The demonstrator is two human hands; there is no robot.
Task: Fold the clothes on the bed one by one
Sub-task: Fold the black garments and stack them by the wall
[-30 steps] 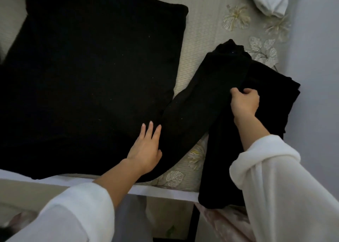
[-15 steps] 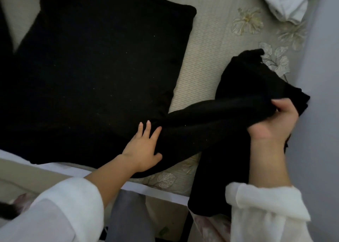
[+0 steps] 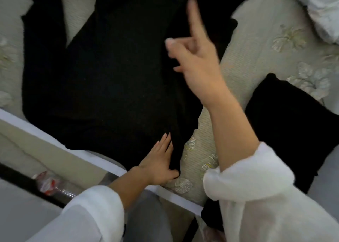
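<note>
Grip state: left grip [image 3: 157,161] apart and flat, fingers straight and side by side, pressing on lower right corner of black garment [image 3: 110,76], thumb at the hem, just beside white bed edge [image 3: 55,137]; right grip [image 3: 198,61] raised above the garment's right side, index finger straight up, thumb out to the left, other fingers loosely curled, motion-blurred, no cloth seen in it. Black garment lies spread flat across bed [image 3: 256,49], on a pale leaf-print cover, bottom hem along the near edge. Black sleeve [image 3: 212,12] lies doubled over at upper right of the garment, behind the raised index finger. Second black garment [image 3: 293,124] sits to the right, apart from the first, hanging over the bed's near side. White cloth [image 3: 319,10] bunched at top right corner. White sleeves on both forearms, pushed up.
</note>
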